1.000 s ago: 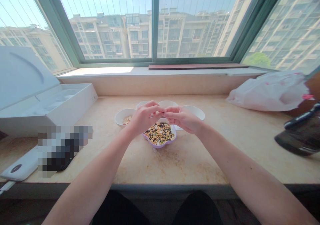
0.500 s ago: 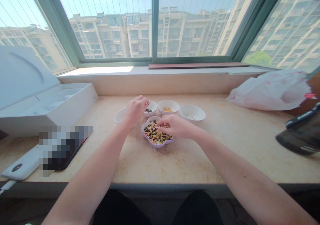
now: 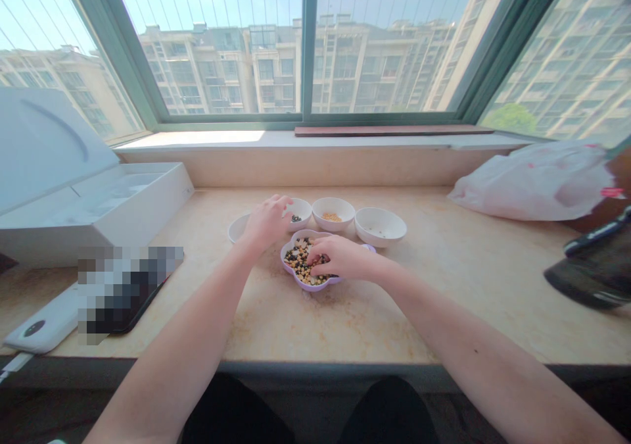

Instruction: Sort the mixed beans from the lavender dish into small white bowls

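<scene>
My left hand hangs over the near-left rim of a white bowl with black beans in it. Its fingers are slightly apart, and nothing shows between them. My right hand reaches into a purple flower-shaped dish of mixed black, yellow, green and white beans. Thumb and fingers are spread on the beans there. Behind the dish stand a white bowl with yellow beans and a white bowl with a few pale bits. Another white bowl lies partly hidden behind my left hand.
On the left are an open white box, a white power bank with a cable, and a dark, partly pixelated phone. A plastic bag and a dark container stand right. The window ledge runs behind.
My left hand has lowered slightly, and its fingertips have moved apart. My right hand has gone a little lower into the beans, with thumb and fingers spreading.
</scene>
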A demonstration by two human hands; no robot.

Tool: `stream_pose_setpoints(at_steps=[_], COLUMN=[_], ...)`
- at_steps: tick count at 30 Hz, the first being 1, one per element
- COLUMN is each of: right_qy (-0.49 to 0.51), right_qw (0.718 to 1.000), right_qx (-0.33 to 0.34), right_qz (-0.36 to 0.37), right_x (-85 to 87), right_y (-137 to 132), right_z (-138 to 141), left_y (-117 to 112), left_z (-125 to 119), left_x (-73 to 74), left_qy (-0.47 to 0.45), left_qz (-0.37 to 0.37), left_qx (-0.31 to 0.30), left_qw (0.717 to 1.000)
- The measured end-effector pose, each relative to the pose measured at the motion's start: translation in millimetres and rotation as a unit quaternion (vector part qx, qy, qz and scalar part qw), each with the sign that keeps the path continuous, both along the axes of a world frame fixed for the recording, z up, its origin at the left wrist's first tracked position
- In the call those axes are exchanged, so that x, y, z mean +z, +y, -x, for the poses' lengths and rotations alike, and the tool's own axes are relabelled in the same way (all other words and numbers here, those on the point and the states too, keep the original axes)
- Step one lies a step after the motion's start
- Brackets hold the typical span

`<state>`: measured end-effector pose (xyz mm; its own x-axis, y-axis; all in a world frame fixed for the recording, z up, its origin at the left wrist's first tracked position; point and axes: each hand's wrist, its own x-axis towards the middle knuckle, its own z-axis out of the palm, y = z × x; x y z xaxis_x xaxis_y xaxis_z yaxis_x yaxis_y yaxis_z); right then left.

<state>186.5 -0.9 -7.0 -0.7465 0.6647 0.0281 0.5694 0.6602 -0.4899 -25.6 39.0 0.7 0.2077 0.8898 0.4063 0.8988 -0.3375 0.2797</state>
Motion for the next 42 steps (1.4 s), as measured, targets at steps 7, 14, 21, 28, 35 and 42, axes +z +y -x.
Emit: stream_pose_setpoints(at_steps=[7, 14, 21, 28, 35, 42], right_qy=[0.01, 0.011, 0.026, 0.235, 0.473, 0.481], right_qw=[1.0, 1.0, 0.999, 0.96, 0.787, 0.788], right_qx=[-0.006, -0.025, -0.041, -0.09, -0.041, -0.06], right_qz=[-0.003, -0.008, -0.018, 0.125, 0.395, 0.379], right_x=[1.7, 1.9, 0.1, 4.9, 23.2, 23.1], right_y=[0, 0, 1, 3, -1, 3], right_z=[1, 2, 2, -5, -12, -14], left_y=[-5, -7, -8, -13, -31, -44], left_z=[0, 0, 0, -5, -21, -36], left_x=[1.3, -0.9, -0.2, 3.0, 9.9, 6.7], left_qy=[-0.016, -0.024, -0.02, -0.024, 0.023, 0.124], left_qz=[0.011, 0.012, 0.021, 0.016, 0.045, 0.093], left_qx=[0.0, -0.017, -0.019, -0.033, -0.179, -0.293], left_qw=[1.0, 1.0, 0.999, 0.999, 0.983, 0.943])
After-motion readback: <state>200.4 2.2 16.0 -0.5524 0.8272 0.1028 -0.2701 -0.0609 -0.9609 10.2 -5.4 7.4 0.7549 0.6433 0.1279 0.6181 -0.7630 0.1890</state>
